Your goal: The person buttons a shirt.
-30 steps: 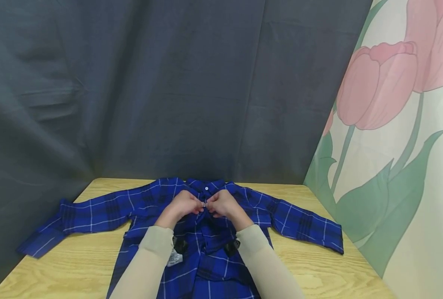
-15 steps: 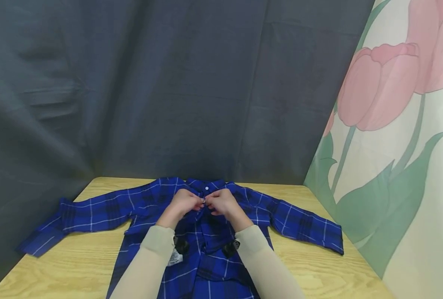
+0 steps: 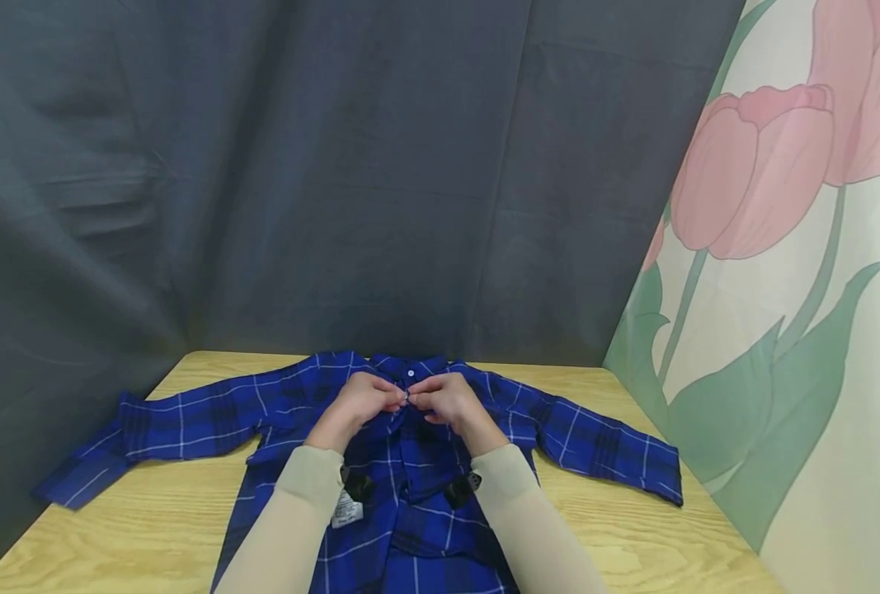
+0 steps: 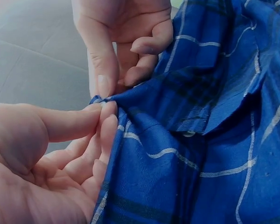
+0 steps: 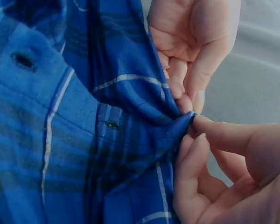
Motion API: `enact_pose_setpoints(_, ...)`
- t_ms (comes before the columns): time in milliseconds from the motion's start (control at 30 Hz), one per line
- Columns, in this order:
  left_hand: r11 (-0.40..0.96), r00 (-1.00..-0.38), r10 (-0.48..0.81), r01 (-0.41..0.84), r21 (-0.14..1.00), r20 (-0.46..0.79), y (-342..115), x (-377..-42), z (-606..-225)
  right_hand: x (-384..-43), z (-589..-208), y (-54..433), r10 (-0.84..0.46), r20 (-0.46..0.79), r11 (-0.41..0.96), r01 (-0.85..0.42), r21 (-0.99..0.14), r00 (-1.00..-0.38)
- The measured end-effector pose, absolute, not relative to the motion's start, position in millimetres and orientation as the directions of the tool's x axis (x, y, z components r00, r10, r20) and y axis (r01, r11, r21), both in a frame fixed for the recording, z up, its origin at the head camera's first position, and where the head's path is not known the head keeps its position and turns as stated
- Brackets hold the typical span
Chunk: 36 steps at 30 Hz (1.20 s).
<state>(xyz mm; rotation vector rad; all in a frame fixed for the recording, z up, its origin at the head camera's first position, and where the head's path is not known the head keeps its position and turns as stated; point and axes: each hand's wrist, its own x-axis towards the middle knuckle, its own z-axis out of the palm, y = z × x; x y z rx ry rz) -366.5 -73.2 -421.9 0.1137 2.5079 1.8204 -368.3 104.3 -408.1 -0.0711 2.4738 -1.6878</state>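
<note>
Left hand [image 3: 365,402]: thumb and finger pinch the front edge of the shirt [image 3: 398,483] | right hand [image 3: 447,400]: pinches beside it, fingertips nearly meeting | change: both edge slightly collarward, so work seemingly centres there; fastening hidden by fingers | beyond fingertips: white button [image 3: 411,374] | outward: sleeves [image 3: 213,422] | beneath: table [image 3: 150,536]

Small white label [image 3: 347,511] on plaid shirt [image 3: 426,462], lettering unreadable
</note>
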Motion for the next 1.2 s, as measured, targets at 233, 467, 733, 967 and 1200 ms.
enact_pose_setpoints(233,0.352,-0.991,0.132,0.064,0.934,0.018,-76.6,-366.1,-420.8,-369.1,-409.3,104.1,-0.11,-0.112,0.402,0.059,-0.914,-0.988)
enact_pose_setpoints(467,0.403,-0.986,0.167,0.081,0.911,0.014,-81.1,-363.0,-416.0,-370.8,-411.5,103.3,-0.094,-0.132,0.426,0.081,-0.901,-0.987)
enact_pose_setpoints(733,0.494,-0.991,0.112,0.122,0.861,0.076,-73.9,-361.7,-412.9,-370.1,-411.9,103.6,-0.07,-0.149,0.417,0.107,-0.902,-0.986)
enact_pose_setpoints(967,0.603,-0.997,0.02,0.074,0.794,0.078,-62.0,-358.4,-408.6,-368.8,-410.0,105.2,-0.061,-0.137,0.416,0.099,-0.904,-0.989)
enact_pose_setpoints(1200,0.614,-0.996,0.003,0.07,0.786,0.087,-60.1,-355.8,-408.8,-368.6,-410.5,103.9,-0.067,-0.131,0.424,0.091,-0.901,-0.989)
